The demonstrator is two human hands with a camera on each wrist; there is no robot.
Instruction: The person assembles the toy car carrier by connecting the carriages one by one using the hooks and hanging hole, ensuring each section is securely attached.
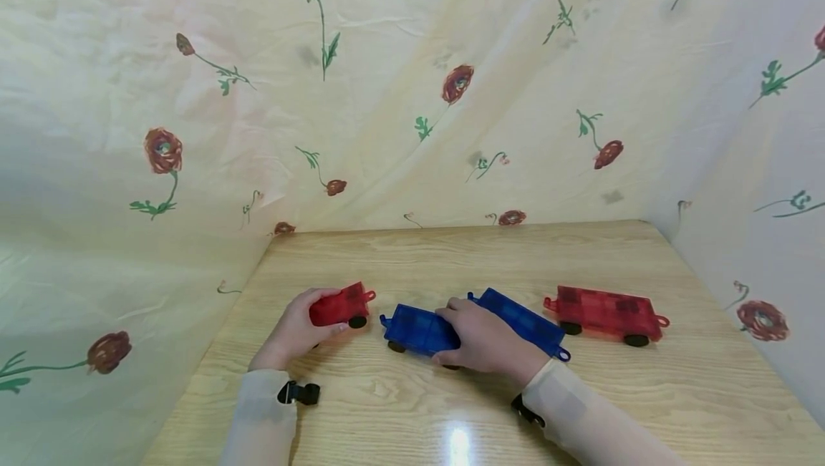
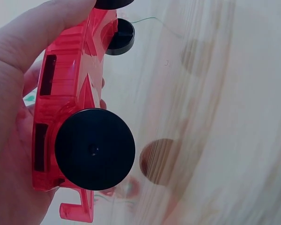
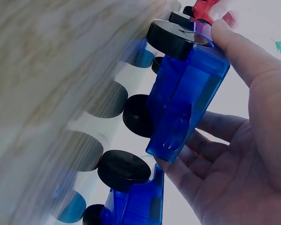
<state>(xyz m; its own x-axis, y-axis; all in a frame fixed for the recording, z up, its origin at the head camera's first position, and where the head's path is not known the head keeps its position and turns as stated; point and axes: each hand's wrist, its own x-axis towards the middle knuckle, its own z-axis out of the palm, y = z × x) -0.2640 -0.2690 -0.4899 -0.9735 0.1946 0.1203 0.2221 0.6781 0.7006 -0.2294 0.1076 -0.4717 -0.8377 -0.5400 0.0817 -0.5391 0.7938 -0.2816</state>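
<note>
In the head view my left hand (image 1: 296,326) grips a red toy wagon (image 1: 353,300) by its left end, thumb on the near side and fingers over the far side. The left wrist view shows this see-through red wagon (image 2: 75,70) with black wheels and a hook at one end. My right hand (image 1: 486,337) holds a blue toy wagon (image 1: 412,326) by its right end, between thumb and fingers. Its hook points toward the red wagon's ring, with a small gap between. Just behind the right hand stands a second blue wagon (image 1: 522,319), set at a slant.
A second red wagon (image 1: 606,312) stands on the table at the right, beyond the slanted blue one. The wood-grain tabletop (image 1: 361,416) is glossy. Flower-patterned cloth (image 1: 387,94) hangs behind it and along both sides.
</note>
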